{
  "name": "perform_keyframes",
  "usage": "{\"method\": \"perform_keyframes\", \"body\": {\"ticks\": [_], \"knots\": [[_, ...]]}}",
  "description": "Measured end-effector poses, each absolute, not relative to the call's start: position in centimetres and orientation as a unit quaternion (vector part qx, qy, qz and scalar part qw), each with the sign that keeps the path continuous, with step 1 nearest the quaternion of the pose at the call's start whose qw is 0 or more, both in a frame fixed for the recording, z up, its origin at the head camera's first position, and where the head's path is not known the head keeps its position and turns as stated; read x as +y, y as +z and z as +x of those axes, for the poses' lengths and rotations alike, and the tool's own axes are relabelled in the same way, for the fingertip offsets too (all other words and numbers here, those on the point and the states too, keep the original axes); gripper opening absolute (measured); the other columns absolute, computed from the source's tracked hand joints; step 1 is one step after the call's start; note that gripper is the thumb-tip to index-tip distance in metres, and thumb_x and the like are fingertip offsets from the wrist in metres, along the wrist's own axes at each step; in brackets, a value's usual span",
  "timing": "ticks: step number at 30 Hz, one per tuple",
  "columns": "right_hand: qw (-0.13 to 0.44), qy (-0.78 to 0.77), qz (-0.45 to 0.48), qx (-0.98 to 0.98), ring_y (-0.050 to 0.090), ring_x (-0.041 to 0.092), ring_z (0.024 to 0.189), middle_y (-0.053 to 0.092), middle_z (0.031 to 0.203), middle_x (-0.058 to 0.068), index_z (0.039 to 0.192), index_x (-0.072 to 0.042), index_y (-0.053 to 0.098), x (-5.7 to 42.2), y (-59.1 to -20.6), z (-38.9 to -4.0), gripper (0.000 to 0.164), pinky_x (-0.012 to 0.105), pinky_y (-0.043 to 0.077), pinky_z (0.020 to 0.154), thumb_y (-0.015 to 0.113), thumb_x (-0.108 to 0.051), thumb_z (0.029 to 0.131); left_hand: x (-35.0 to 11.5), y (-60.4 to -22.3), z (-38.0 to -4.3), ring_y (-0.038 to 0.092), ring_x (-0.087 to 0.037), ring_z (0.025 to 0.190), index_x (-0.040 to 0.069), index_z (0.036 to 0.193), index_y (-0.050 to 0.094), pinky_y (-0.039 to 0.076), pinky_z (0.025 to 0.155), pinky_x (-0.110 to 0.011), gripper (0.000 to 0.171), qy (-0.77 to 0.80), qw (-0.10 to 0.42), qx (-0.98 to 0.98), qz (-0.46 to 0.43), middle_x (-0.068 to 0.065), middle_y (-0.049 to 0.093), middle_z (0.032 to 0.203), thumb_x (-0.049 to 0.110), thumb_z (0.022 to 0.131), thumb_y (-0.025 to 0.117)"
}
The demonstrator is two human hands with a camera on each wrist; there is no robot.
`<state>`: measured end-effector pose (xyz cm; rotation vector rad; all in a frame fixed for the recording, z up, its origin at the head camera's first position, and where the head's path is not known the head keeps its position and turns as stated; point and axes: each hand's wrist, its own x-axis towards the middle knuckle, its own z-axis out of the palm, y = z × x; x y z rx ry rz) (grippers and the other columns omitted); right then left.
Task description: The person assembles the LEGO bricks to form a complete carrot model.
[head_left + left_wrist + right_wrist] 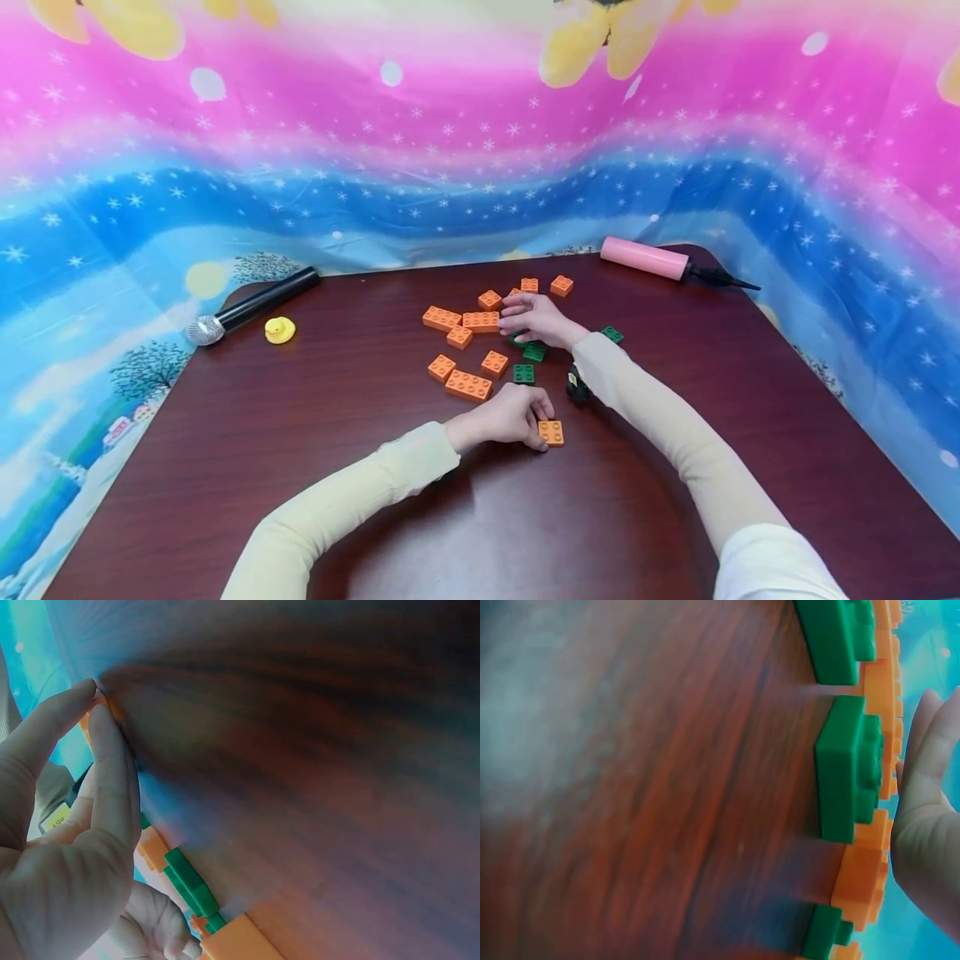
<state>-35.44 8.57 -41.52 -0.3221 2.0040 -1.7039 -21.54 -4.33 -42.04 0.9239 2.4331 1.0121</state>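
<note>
My left hand [510, 414] rests low over the near part of the table and pinches a square orange toy brick [551, 432] between thumb and fingers. In the left wrist view only an edge of that brick [85, 726] shows past the fingertips. Farther back, my right hand [542, 320] hovers over the scattered bricks, its fingers loosely bent with nothing seen between them. Beneath it lie green bricks, one green brick [534, 353] just below the palm and another green brick [523, 373] nearer me. The right wrist view has a green brick [838, 776] standing beside the right hand.
Several orange bricks spread left of the right hand, among them a long orange brick [468, 385]. A microphone [262, 302] and a yellow rubber duck [280, 331] lie at the left. A pink hand pump [645, 258] lies by the back right edge.
</note>
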Motion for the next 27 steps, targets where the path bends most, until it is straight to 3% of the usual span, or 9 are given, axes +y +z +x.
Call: {"method": "perform_keyframes", "body": {"ticks": [9, 27], "knots": [[0.244, -0.627, -0.095, 0.734, 0.067, 0.011, 0.085, 0.045, 0.14, 0.017, 0.142, -0.005, 0.04, 7.3, -42.0, -36.0, 0.056, 0.024, 0.055, 0.066, 0.063, -0.005, 0.091, -4.3, -42.1, -21.8, 0.06, 0.001, 0.064, 0.006, 0.092, 0.064, 0.049, 0.063, -0.014, 0.031, 0.34, 0.176, 0.864, 0.327, -0.005, 0.068, 0.085, 0.012, 0.07, 0.085], [0.221, -0.565, -0.075, 0.791, 0.069, 0.014, 0.074, 0.053, 0.129, 0.019, 0.137, -0.005, 0.048, 5.4, -41.8, -36.0, 0.049, 0.026, 0.057, 0.066, 0.063, -0.002, 0.09, -4.6, -42.1, -21.7, 0.057, 0.001, 0.063, 0.007, 0.087, 0.064, 0.047, 0.061, -0.014, 0.029, 0.335, 0.177, 0.867, 0.323, -0.003, 0.068, 0.079, 0.014, 0.069, 0.086]]}}
